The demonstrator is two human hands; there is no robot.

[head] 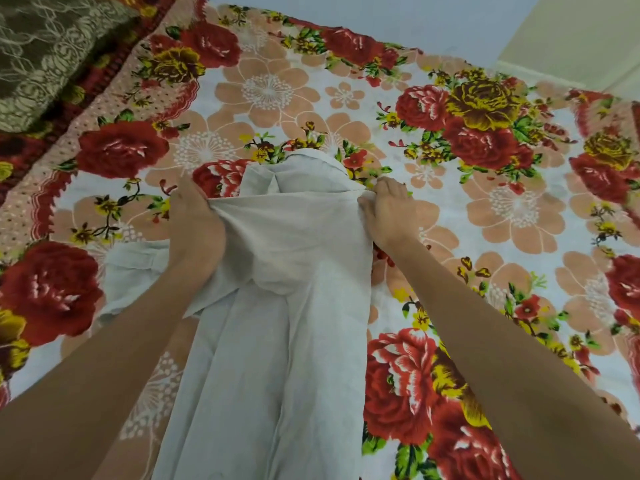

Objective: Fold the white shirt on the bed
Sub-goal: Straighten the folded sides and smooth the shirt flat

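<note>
The white shirt [277, 341] lies lengthwise down the middle of the bed, collar at the far end, its body narrowed into a long strip that runs to the bottom of the view. My left hand [195, 220] grips a bunched fold of its fabric near the left shoulder. My right hand [388, 209] pinches the fabric at the right shoulder. A taut fold edge stretches between both hands across the chest. One sleeve sticks out to the left beneath my left forearm.
The bed [485, 209] wears a sheet printed with red, yellow and peach flowers. A dark patterned blanket [45, 53] is heaped at the far left corner. A pale wall [381, 12] runs behind the bed.
</note>
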